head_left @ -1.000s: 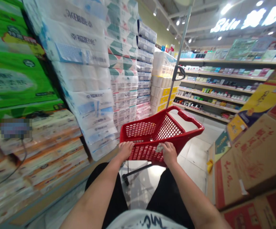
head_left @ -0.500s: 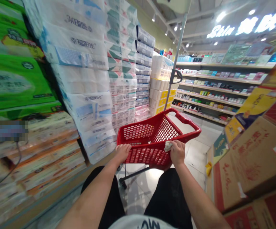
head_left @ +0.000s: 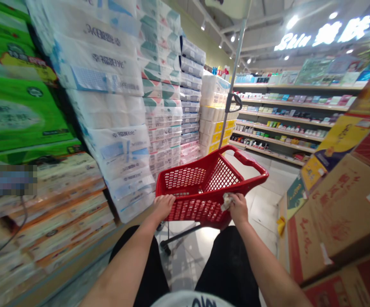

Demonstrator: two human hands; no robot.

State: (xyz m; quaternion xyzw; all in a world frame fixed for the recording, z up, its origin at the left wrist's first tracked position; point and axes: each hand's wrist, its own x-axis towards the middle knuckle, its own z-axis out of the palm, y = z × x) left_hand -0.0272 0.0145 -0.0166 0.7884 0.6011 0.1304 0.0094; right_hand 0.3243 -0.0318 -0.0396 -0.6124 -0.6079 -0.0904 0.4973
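A red plastic shopping cart with lattice sides stands turned sideways before my knees. At its near left corner, my left hand is closed over the top rim. A crumpled whitish wad of cloth or tissue is pinched in my right hand, which is at the outside of the cart's near wall, toward the handle end. The red cart handle points to the far right. Through the lattice, the basket's bottom is only partly visible.
Tall stacks of wrapped tissue packs line the left, beside green packs. Cardboard boxes crowd the right. Behind the cart rises a metal pole; stocked shelves stand farther back. Beneath is a tiled floor.
My right hand and the wad have moved slightly down the cart's wall, away from the rim. My left hand keeps its place on the rim.
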